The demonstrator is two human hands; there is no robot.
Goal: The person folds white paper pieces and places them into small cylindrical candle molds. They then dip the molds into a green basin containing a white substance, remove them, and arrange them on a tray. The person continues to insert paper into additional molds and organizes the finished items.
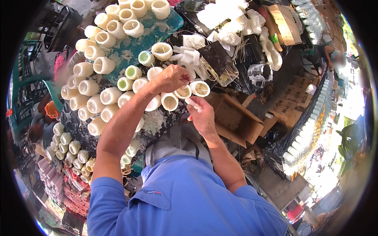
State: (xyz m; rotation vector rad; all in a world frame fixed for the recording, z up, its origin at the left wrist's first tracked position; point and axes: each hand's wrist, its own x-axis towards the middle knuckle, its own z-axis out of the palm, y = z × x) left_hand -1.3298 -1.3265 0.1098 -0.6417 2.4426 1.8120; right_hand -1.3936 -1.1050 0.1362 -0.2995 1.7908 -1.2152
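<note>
My left hand (176, 77) is closed, fingertips pinched together, just above a cream wax candle cup (182, 93). Whatever is in that pinch, if anything, is too small to make out. Lower and to the right, my right hand (203, 117) grips a short white stick (193, 104) between thumb and fingers, near the front rims of the cups. A second wax cup (200, 89) with a wick inside stands right of the first. On the left, another wax cup (169, 102) shows its wick in the open top.
Many cream wax cups (115, 29) crowd the table and a teal tray (165, 26). White sticks (190, 56) and wicks lie beyond my hands. An open cardboard box (232, 118) stands to the right. White wax lumps (222, 17) are piled at the back. Another person (325, 55) is far right.
</note>
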